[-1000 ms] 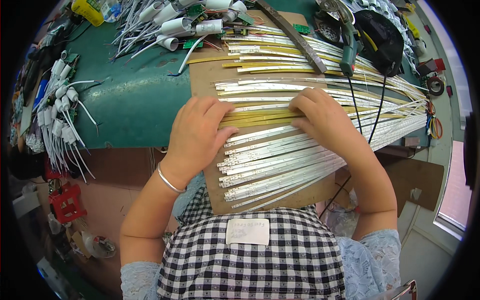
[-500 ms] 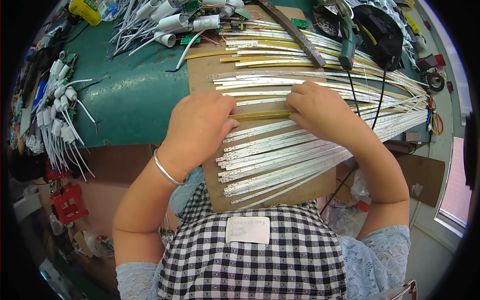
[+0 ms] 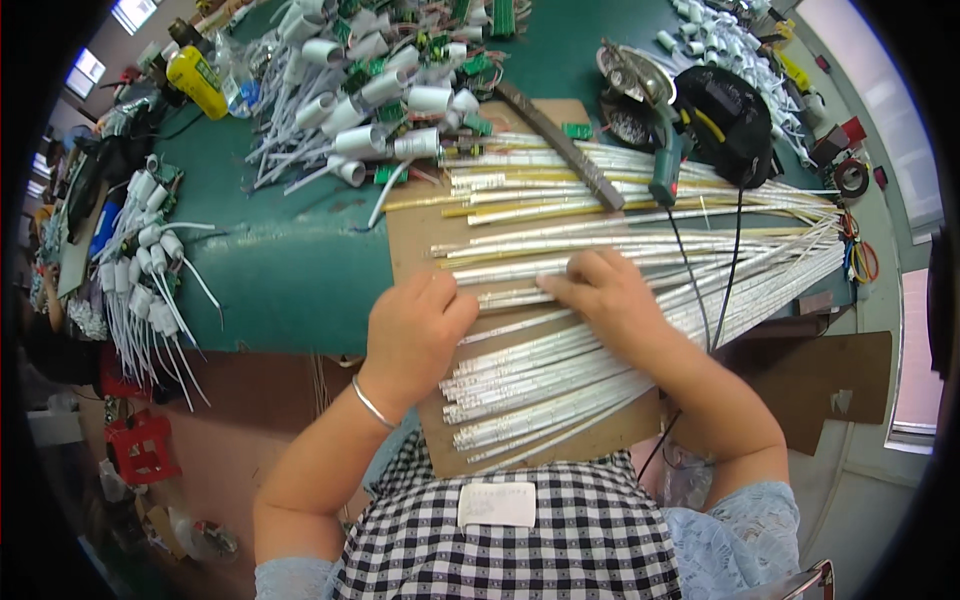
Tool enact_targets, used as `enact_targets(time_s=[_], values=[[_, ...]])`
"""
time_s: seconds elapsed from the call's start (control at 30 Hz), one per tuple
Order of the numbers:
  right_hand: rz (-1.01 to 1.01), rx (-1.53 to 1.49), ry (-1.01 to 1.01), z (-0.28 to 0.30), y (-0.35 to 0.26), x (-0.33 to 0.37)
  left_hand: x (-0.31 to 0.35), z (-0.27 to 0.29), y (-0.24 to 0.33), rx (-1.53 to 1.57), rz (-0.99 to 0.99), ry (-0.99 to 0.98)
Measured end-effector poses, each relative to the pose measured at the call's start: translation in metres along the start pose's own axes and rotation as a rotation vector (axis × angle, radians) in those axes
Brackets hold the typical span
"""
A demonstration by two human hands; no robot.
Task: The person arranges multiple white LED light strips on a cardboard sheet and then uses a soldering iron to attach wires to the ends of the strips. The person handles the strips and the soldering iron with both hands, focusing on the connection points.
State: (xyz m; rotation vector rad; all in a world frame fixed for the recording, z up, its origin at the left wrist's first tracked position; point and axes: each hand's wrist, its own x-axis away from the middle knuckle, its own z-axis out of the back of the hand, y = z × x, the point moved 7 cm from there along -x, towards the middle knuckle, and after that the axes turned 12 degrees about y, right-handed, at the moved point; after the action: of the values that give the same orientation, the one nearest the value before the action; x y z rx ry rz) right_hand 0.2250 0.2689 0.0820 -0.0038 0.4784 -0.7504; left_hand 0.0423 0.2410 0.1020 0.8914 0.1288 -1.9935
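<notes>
Because the pale narrow strips (image 3: 540, 367) were gathered at their far ends, well to the right of both grips, they were fanned leftward across a brown board (image 3: 412, 232), presumably so that each free end could be reached singly. The left grip (image 3: 418, 325) was placed, curled, at the left ends of the middle strips, and the right grip (image 3: 608, 300) was laid over the same strips a little farther along, perhaps so that they could be steadied at two points. Whether either grip was closed on a strip could not be told, since the contact was hidden. Beyond the right grip, a dark bar (image 3: 560, 145) was laid across the upper strips, apparently as a weight. Nearer than both grips, the board was projected past the green desk (image 3: 280, 260) toward the checked cloth (image 3: 500, 560), probably for flat support.
</notes>
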Motion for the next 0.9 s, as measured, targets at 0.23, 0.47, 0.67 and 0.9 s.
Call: enact_targets(time_s=[0.23,0.47,0.67,0.9], values=[[-0.113,0.028,-0.261,-0.002,-0.018,0.025,0.015,-0.004,-0.008,0.065,0.086,-0.065],[-0.117,0.13,-0.315,-0.004,-0.025,0.035,0.028,0.018,-0.007,0.291,0.22,-0.228],[-0.144,0.066,-0.3,-0.006,-0.019,0.035,0.028,0.008,0.032,0.073,0.068,-0.416],[-0.247,0.079,-0.143,0.031,0.011,0.04,0.042,-0.028,0.032,-0.077,0.014,-0.588]])
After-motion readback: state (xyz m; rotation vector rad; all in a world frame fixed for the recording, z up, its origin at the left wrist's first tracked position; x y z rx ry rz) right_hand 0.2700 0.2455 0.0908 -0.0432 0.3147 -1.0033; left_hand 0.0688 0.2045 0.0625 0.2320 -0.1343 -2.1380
